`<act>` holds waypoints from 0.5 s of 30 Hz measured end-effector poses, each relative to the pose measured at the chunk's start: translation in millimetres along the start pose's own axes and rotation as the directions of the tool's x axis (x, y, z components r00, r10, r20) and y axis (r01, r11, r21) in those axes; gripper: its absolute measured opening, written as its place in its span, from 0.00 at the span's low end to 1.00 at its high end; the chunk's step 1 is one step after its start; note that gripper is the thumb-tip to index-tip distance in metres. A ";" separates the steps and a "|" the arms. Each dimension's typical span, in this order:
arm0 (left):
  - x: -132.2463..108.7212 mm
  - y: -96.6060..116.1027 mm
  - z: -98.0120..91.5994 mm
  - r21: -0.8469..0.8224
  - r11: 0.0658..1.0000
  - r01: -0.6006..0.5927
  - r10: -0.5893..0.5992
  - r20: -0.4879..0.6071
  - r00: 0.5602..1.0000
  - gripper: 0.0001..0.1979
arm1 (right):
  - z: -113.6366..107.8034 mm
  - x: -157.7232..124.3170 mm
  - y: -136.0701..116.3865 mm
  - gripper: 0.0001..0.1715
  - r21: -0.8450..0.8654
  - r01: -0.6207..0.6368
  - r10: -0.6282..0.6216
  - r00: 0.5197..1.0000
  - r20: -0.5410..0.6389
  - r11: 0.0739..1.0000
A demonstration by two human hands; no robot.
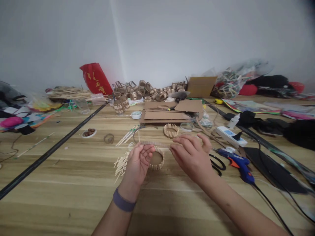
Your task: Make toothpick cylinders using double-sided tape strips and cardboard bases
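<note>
A thin brown strip [159, 143] is stretched between my two hands above the table. My left hand [140, 157] is closed, pinching the strip near a short pale stick [139, 136] that stands upright at the fingertips. Fingers of my right hand [193, 154] pinch the other end of the strip. Under and just behind my left hand lies a ring edged with short sticks [162, 160], partly hidden by that hand. A similar ring [171, 130] rests farther back. Loose short sticks [120, 167] are scattered left of my left hand.
A blue glue gun [236, 162], black-handled scissors [218, 164] and a white power strip [231, 136] lie to the right. Behind are cardboard sheets [164, 115] and many small stick-covered pieces [147, 90]. A dish of brown beads [89, 132] sits left.
</note>
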State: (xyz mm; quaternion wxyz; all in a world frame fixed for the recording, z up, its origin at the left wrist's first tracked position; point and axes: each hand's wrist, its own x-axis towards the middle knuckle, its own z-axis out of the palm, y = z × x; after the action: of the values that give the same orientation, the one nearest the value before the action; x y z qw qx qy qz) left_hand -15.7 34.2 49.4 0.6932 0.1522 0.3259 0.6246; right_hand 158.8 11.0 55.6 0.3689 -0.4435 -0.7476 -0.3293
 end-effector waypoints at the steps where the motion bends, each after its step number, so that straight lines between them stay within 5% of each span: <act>1: 0.4 0.0 -0.7 0.000 1.000 -0.005 0.005 0.006 1.000 0.09 | -2.1 1.8 -0.3 0.08 0.015 0.004 -0.005 1.000 0.022 1.000; 6: 2.2 0.6 -5.4 -0.003 0.999 -0.038 0.038 0.051 0.998 0.06 | -10.3 7.2 4.3 0.10 -0.004 0.024 -0.023 0.988 0.156 1.000; 9: 4.3 5.3 -8.3 -0.034 0.994 -0.102 0.104 0.048 0.993 0.06 | -10.9 6.7 18.0 0.10 0.093 -0.090 0.059 0.954 0.294 0.992; 11: 7.9 10.3 -10.8 -0.075 0.986 -0.151 0.151 -0.007 0.988 0.07 | -12.0 5.3 23.4 0.10 0.293 -0.189 0.037 0.889 0.456 0.937; 15: 19.2 19.2 -17.5 -0.156 0.974 -0.161 0.141 -0.132 0.981 0.07 | -10.8 0.3 6.4 0.11 0.570 -0.276 -0.231 0.715 0.660 0.774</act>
State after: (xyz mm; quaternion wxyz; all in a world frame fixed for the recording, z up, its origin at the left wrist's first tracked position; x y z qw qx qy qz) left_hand -41.5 52.6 43.3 0.6329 0.0803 0.3013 0.7087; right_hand 167.3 4.8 62.4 0.1896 -0.3928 -0.8890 0.1391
